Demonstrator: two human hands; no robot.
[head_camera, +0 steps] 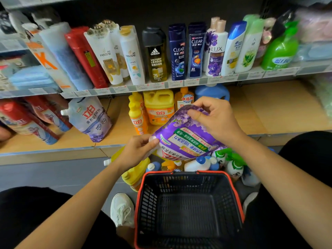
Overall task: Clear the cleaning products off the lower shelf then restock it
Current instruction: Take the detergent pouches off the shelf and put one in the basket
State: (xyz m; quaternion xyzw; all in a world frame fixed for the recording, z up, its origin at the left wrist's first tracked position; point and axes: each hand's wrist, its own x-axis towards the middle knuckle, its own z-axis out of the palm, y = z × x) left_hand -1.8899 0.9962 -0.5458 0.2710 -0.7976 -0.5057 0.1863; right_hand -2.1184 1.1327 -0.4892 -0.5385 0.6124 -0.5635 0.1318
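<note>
I hold a purple detergent refill pouch [186,139] upside down in front of the lower shelf [280,112]. My left hand [138,150] pinches its spout end, and my right hand [213,119] pinches its upper edge. On the lower shelf stand a similar pouch [91,119], red-capped pouches [30,119], yellow bottles [137,114], a yellow jug [159,106], an orange bottle [183,98] and a blue jug [212,92]. Several bottles [203,163] lie on the floor under the pouch.
An empty black basket with a red rim [190,207] stands on the floor between my knees. The upper shelf [161,85] carries shampoo and body-wash bottles. The right part of the lower shelf shows bare wood. My white shoe [122,209] is left of the basket.
</note>
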